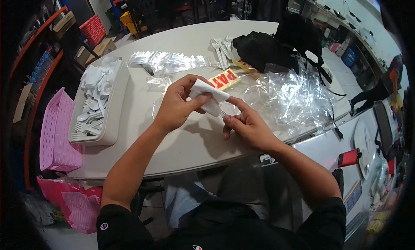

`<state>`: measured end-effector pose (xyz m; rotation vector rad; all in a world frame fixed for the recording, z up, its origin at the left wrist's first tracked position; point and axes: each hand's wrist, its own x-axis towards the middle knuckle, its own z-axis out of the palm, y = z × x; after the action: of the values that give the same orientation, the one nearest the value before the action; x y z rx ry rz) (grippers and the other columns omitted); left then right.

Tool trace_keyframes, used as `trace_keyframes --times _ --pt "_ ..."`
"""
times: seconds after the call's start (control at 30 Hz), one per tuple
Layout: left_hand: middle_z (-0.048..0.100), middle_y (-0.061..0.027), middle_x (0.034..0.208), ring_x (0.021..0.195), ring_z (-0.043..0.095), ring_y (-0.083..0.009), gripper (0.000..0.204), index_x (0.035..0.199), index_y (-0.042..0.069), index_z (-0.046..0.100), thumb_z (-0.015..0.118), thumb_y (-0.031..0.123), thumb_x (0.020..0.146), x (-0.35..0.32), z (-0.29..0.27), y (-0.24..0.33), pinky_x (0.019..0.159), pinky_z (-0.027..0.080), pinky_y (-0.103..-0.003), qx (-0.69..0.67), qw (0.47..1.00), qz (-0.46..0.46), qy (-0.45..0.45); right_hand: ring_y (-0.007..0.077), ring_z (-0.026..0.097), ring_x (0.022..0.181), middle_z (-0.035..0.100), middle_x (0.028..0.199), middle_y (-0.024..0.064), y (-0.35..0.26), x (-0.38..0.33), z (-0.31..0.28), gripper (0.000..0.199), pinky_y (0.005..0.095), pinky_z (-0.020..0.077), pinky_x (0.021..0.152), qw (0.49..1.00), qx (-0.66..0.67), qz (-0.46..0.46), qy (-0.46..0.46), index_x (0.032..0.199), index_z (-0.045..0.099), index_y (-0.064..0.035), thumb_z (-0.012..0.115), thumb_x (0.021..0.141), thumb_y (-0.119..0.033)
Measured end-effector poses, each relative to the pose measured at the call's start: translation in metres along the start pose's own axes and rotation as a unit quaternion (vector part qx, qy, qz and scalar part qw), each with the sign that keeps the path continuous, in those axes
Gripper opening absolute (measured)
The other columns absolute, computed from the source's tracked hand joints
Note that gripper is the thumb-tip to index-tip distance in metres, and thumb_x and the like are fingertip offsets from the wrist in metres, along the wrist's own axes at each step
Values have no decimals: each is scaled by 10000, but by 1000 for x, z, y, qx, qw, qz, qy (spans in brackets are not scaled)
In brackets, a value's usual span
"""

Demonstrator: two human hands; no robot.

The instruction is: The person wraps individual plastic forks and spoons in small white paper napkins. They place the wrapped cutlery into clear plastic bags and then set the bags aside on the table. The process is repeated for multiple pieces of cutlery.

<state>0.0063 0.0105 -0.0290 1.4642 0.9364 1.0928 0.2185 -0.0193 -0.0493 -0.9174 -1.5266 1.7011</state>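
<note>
My left hand [183, 99] is closed on a folded white paper napkin [209, 94], held just above the table. My right hand [244, 122] pinches a thin pale handle-like piece [223, 113] that pokes out from under the napkin's lower edge. Its other end is hidden by the paper, so its exact kind does not show. The right index finger reaches up to the napkin's right corner. Behind the hands lies a yellow packet [227, 80] with red lettering. Farther back, several white plastic forks [221, 50] lie in a bunch.
A beige bin [122, 99] with white plastic cutlery and crumpled napkins stands on the table's left, beside a pink basket [54, 133]. Flat clear plastic sleeves [168, 62] lie at the back. Clear plastic bags [294, 96] and a black bag [257, 49] cover the right side.
</note>
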Motion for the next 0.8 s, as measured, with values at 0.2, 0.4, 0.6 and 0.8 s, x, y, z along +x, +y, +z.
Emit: trace_keyframes --times 0.2,0.4,0.6,0.8 --pt "613 -62 952 839 630 -124 254 1058 29 538 663 34 837 -3 13 -8 627 589 -269 -4 999 14 34 84 540 653 590 733 42 -2 1 3 542 241 399 607 1000 -11 26 14 1383 288 -2 520 963 -253" --pt "610 -58 936 841 624 -124 237 1032 12 532 648 -24 828 -4 20 -9 631 589 -269 -3 996 69 55 150 572 624 612 704 116 1 5 4 485 313 433 566 983 -166 10 78 1220 477 9 567 926 -365" --pt "615 -49 916 838 606 -99 222 1009 17 550 663 -28 823 -4 14 -12 749 517 -253 49 991 117 46 161 566 588 611 663 122 1 7 5 443 314 440 563 976 -196 31 86 1015 570 2 572 908 -428" --pt "633 -38 865 781 589 -84 180 986 15 579 680 78 851 -1 8 -1 712 485 -238 35 994 77 65 142 562 598 610 663 95 -1 8 1 414 295 437 569 979 -191 40 60 860 622 0 576 903 -409"
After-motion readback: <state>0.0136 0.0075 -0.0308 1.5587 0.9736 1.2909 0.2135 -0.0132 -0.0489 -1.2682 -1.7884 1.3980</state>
